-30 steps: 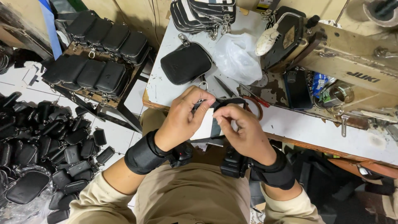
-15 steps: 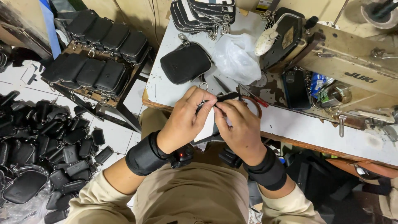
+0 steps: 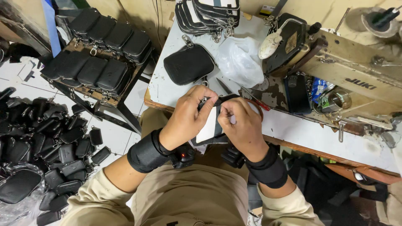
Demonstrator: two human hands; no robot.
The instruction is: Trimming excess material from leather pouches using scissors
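Left hand (image 3: pixel 187 118) and right hand (image 3: pixel 240 124) curled, fingers pinching black pouch (image 3: pixel 211 121)

A small sewing workshop turning out leather goods: an industrial sewing machine (image 3: pixel 335 67) stands on a worn white tabletop (image 3: pixel 301 132), finished black zip pouches (image 3: pixel 104 42) lie in rows on a wooden rack (image 3: pixel 106 100), more are stacked at the tabletop's far edge (image 3: pixel 209 14), and a heap (image 3: pixel 46 146) covers the tiled floor (image 3: pixel 113 129).
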